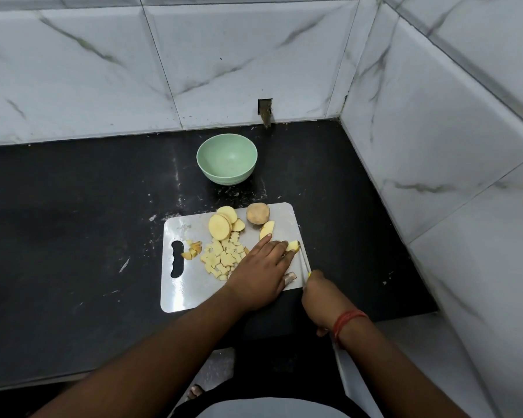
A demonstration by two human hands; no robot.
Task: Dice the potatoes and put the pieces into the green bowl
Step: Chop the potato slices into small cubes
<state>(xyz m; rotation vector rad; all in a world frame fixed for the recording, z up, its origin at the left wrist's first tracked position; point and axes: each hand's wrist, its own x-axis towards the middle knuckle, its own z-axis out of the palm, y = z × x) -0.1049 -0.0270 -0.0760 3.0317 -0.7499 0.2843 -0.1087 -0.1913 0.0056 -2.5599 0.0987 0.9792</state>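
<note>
The right hand [322,292] is nearest, at the front right corner of the board [194,292]. Its fingers curl round the yellow handle of a knife [304,263], and the thin blade runs away from it along the right edge of the board. The handle is almost fully covered by the hand, and the blade is so narrow here that I cannot tell if its edge touches the board.

The left hand [261,274] lies over the right half of the board, fingers stretched forward, and the fingertips press down a small potato piece [293,245] beside the blade. So I judge that cutting is in progress. A small dark thing shows at the thumb of this hand; I cannot make out what it is.

Left of this hand lies a heap of dice [222,256], partly hidden under the hand, so its full size is not clear. Some bits with skin [191,250] lie near the handle slot, by the left edge.

Toward the far edge of the board there are round slices [222,223], a wedge [267,230] and one potato [258,213] that looks whole and unpeeled. These are not diced yet.

Behind the board, near the wall, the bowl [227,158] stands on the black worktop [73,206]. Nothing is visible in it, so no pieces are moved yet. I would say the task is less than half done.
</note>
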